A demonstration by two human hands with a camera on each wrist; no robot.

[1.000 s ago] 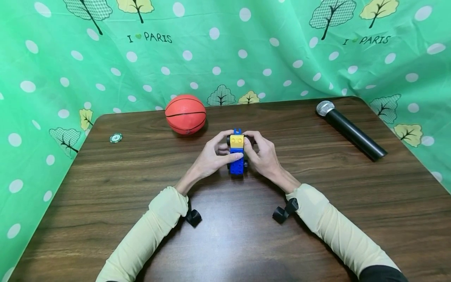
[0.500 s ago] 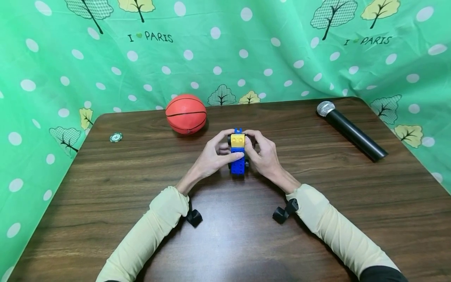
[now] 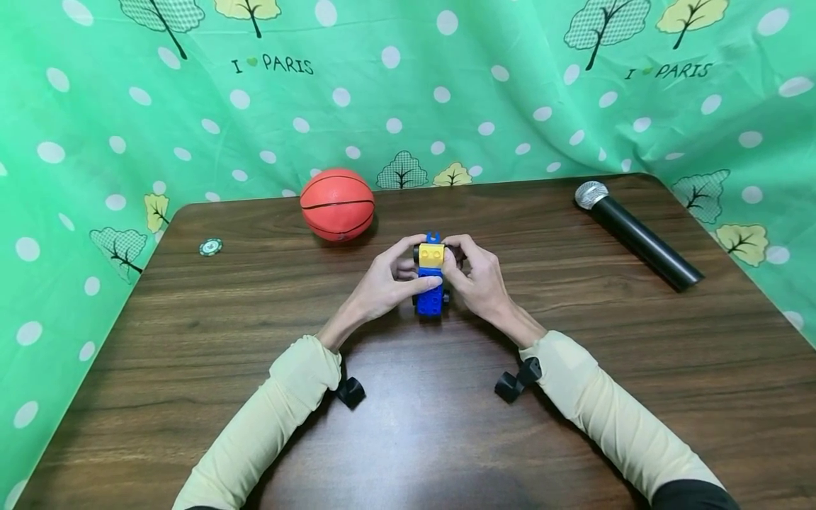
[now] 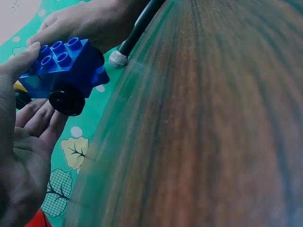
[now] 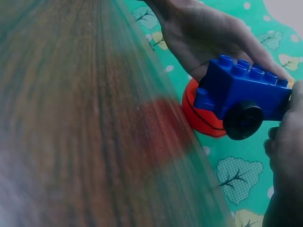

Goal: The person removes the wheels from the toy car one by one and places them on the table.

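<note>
A toy car of building blocks [image 3: 430, 303], blue with a yellow brick [image 3: 431, 255] and black wheels, is held between both hands near the middle of the table. My left hand [image 3: 379, 287] grips it from the left, thumb across the blue top. From the right, my right hand [image 3: 481, 280] holds the car by the yellow end. In the left wrist view, the blue block [image 4: 61, 71] has round studs facing up and a black wheel [image 4: 67, 100] on its side. The right wrist view shows the car's other side with another wheel [image 5: 243, 120]. Some fingertips are hidden by the car.
A red toy basketball [image 3: 337, 205] sits at the back, left of the hands. Far left lies a poker chip [image 3: 210, 246]. A black microphone [image 3: 644, 241] lies at the back right of the wooden table [image 3: 408, 439]. Behind hangs a green patterned cloth [image 3: 497, 42].
</note>
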